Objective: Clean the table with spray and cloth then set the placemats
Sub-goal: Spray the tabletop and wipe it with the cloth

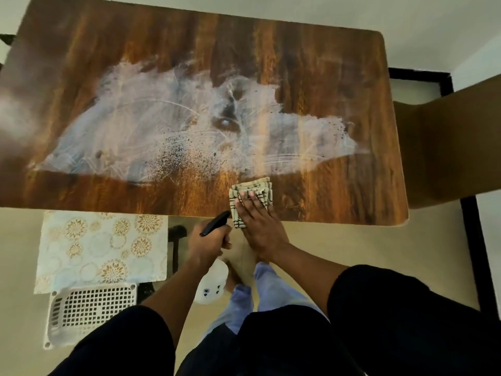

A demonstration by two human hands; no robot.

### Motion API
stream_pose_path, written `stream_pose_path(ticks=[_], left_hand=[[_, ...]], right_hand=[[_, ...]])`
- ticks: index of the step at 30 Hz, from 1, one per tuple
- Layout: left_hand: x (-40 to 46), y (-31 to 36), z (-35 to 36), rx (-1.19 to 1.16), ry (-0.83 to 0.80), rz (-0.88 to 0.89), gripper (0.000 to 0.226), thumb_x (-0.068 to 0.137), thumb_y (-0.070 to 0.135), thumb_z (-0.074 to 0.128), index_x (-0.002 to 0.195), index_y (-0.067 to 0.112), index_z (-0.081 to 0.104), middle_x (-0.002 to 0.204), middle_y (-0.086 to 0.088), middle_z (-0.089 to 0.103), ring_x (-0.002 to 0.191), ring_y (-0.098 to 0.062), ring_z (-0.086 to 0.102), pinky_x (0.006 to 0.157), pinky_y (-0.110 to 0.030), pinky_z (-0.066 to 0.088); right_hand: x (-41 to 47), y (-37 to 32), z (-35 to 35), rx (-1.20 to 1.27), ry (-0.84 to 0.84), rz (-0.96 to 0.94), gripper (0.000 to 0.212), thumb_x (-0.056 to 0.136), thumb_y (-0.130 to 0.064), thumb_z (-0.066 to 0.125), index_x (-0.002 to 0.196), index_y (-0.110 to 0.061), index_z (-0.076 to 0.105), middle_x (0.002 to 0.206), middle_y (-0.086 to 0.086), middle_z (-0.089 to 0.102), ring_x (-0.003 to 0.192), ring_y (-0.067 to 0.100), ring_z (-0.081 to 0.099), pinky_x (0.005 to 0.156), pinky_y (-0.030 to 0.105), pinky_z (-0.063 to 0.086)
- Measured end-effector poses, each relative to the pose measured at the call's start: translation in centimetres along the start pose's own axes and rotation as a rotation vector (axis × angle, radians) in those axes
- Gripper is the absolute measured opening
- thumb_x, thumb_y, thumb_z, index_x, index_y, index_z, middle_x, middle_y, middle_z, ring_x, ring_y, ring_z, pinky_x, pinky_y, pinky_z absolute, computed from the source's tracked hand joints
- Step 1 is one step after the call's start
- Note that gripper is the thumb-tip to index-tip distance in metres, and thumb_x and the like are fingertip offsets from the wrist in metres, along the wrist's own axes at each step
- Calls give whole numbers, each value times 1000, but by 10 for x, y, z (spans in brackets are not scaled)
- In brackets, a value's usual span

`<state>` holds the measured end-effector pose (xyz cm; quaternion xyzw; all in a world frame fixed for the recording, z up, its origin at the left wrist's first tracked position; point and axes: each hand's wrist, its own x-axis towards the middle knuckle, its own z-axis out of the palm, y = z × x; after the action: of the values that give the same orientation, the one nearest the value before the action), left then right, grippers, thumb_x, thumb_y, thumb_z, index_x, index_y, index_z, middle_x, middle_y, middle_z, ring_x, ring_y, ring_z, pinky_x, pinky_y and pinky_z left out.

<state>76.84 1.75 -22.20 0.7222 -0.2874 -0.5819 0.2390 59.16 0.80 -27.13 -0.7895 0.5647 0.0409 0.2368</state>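
The wooden table (311, 77) fills the upper view, with a wide wet, whitish smear across its middle. A folded checked cloth (250, 189) lies at the table's near edge. My right hand (260, 223) presses flat on the cloth with straight fingers. My left hand (208, 245) grips the neck of a white spray bottle (212, 283) with a black nozzle, held below the table edge, just left of the cloth. A floral placemat (100, 248) lies at lower left, below the table edge.
A white perforated plastic basket (92, 310) sits under the placemat's near edge. A brown chair (447, 147) stands at the table's right side. The floor is beige, with a dark frame at the right.
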Motion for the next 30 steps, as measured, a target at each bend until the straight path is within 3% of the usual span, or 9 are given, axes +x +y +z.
stream_pose_path(ticks=[5, 9, 14, 18, 20, 23, 26, 30], left_hand=[[7, 0, 1, 83, -65, 15, 16, 91, 13, 73, 96, -2, 76, 66, -9, 69, 63, -29, 71, 50, -28, 42], [10, 4, 9, 124, -146, 30, 35, 82, 25, 76, 103, -4, 74, 71, -12, 71, 63, -29, 72, 50, -29, 44], [9, 9, 39, 165, -219, 48, 59, 72, 34, 75, 117, -2, 67, 72, -12, 72, 64, -29, 73, 51, -31, 44], [-1, 17, 77, 170, -262, 58, 44, 81, 25, 76, 114, -3, 69, 71, -13, 69, 64, -30, 71, 49, -30, 43], [-7, 20, 96, 186, -272, 74, 20, 90, 12, 73, 103, -3, 74, 71, -16, 68, 65, -32, 70, 52, -30, 42], [-13, 24, 125, 207, -298, 89, 14, 93, 11, 72, 94, -2, 76, 70, -15, 68, 64, -31, 70, 53, -30, 42], [-18, 28, 151, 193, -320, 100, 19, 90, 20, 76, 97, 2, 77, 70, -12, 69, 65, -30, 72, 52, -30, 43], [-21, 38, 181, 208, -324, 128, 19, 89, 21, 77, 96, 4, 77, 69, -12, 71, 65, -31, 74, 52, -31, 44]], right_hand=[[-12, 17, -1, -24, 39, 4, 72, 109, -33, 39, 165, -27, -6, 170, -9, -20, 156, 14, -21, 125, 44, 2], [-37, 48, 3, 3, 96, 215, 73, 108, -31, 38, 165, -26, -8, 169, -8, -24, 155, 14, -25, 125, 48, 2], [-81, 104, -1, 43, 194, 425, 73, 106, -32, 39, 165, -23, -3, 172, -1, -9, 159, 20, -12, 126, 52, 8], [-111, 153, -5, 70, 243, 608, 68, 105, -32, 31, 166, -19, 4, 173, 1, -4, 159, 22, -9, 127, 50, 9], [-117, 169, -6, 97, 254, 681, 69, 107, -29, 37, 166, -20, 3, 173, 1, -6, 159, 21, -11, 128, 51, 10], [-115, 169, -7, 133, 280, 750, 71, 106, -27, 42, 166, -20, 5, 173, 1, -5, 159, 22, -12, 127, 51, 9], [-109, 150, -4, 172, 294, 689, 72, 103, -23, 45, 166, -19, 10, 173, 4, 0, 160, 26, -7, 124, 53, 13], [-112, 141, 13, 95, 256, 410, 74, 100, -24, 48, 165, -19, 14, 174, 1, 3, 160, 23, -5, 124, 53, 16]])
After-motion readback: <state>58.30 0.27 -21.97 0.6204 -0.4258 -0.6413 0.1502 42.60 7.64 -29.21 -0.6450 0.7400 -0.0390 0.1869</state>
